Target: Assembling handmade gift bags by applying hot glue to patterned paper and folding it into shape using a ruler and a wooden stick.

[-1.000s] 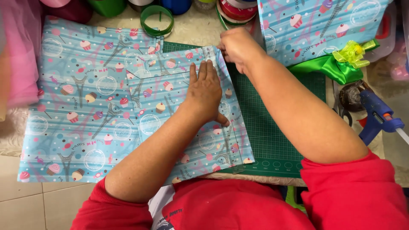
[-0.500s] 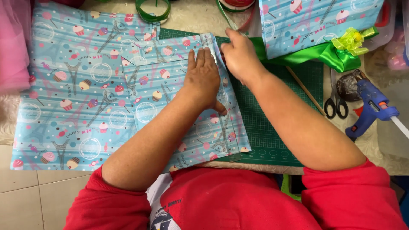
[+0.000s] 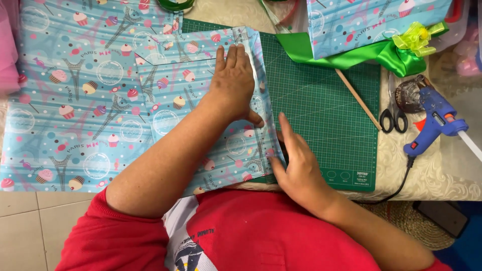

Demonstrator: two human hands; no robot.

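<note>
The far edge of the bench is cut off at twelve o'clock, so the green tape roll shows only as an arc, and the second piece of the same patterned paper at one o'clock runs out of view. The right fingertips are partly tucked under the paper's folded edge – how many, I cannot tell.

The blue cupcake-print wrapping paper lies spread from nine o'clock to the centre, its right part folded over onto the green cutting mat. The left hand lies flat on that folded flap, fingers together and pointing toward twelve o'clock, thumb out toward the fold – a spread, pressing grip that holds nothing. The right hand, near six o'clock, has its fingers loosely extended toward eleven o'clock, pinching or pressing the lower end of the folded edge; the forearm comes in from five o'clock, in a red sleeve.

At two o'clock a green satin ribbon with a yellow-green bow lies across the mat's corner. A thin wooden stick, black-handled scissors and a blue glue gun sit at three o'clock, beside the mat.
</note>
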